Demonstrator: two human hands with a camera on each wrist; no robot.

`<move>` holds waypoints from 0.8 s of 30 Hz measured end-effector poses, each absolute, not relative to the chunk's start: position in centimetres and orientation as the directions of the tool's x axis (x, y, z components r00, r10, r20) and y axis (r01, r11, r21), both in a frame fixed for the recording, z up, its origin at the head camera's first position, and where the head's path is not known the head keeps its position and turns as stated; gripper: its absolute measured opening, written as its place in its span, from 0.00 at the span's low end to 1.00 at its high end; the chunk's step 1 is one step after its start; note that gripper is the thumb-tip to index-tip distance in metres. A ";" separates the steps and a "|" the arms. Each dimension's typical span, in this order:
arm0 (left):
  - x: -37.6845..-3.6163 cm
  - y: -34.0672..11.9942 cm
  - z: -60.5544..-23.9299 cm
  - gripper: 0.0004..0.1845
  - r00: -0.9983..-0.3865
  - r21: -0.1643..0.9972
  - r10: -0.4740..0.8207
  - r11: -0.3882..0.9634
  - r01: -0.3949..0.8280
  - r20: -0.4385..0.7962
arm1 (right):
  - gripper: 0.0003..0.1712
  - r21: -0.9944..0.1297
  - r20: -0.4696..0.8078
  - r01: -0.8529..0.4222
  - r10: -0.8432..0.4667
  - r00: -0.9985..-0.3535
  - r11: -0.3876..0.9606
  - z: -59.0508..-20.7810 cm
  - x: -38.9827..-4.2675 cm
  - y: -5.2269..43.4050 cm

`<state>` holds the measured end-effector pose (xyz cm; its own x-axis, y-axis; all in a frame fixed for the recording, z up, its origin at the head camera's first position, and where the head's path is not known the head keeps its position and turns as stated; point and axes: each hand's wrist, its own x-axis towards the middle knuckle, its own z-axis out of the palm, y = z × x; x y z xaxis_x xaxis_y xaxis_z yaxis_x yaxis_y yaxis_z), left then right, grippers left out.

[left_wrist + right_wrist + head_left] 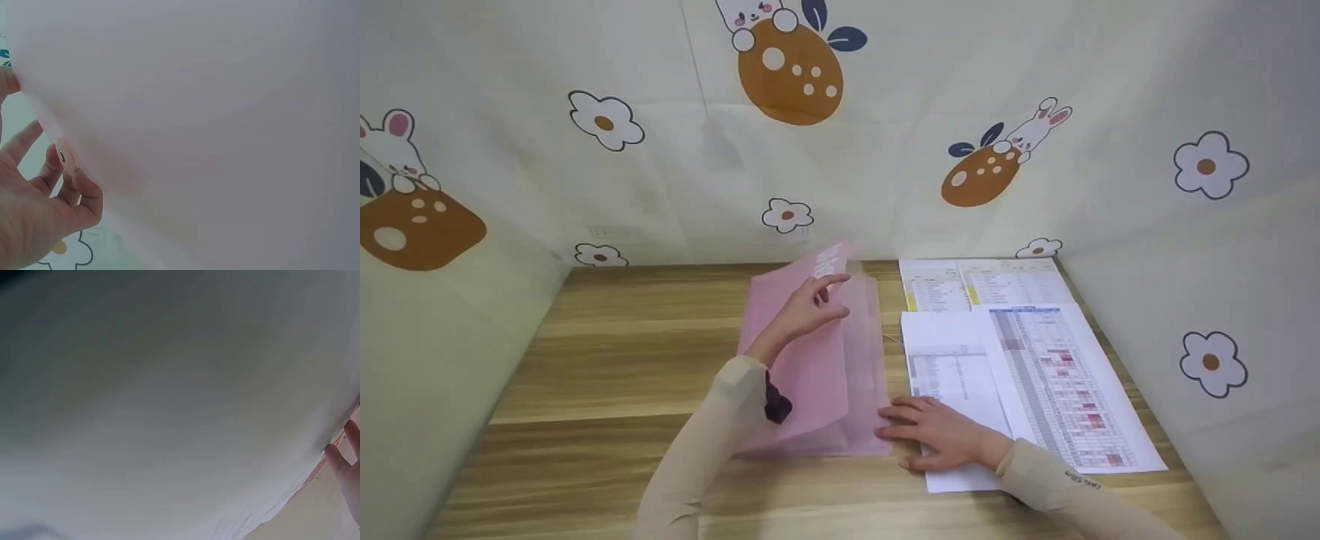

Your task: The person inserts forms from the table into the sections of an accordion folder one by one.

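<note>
A translucent pink folder (817, 375) lies on the wooden table (607, 352), with one leaf raised upright. My left hand (819, 298) grips that raised leaf near its top edge. In the left wrist view the pink leaf (225, 112) fills most of the picture, and my left hand (50, 197) curls its fingers round the leaf's edge. My right hand (911, 429) lies flat, its fingertips on the folder's lower right corner and its palm on a white sheet (952, 360). In the right wrist view only fingertips (349, 467) show beside a pale blurred surface.
A printed table with pink cells (1065, 382) lies to the right of the white sheet. Two more printed sheets (982, 285) sit behind it. Cream cloth walls with rabbit and flower prints (780, 135) close in the table at the back and on both sides.
</note>
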<state>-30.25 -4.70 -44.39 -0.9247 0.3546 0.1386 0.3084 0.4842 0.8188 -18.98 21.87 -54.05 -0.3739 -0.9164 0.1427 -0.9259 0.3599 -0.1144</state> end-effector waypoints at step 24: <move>-30.2 -4.5 -44.2 0.28 -0.929 0.834 0.345 0.467 0.295 0.135 | 0.32 -0.093 0.170 -0.934 -0.918 -0.357 0.346 -53.9 -19.0 21.8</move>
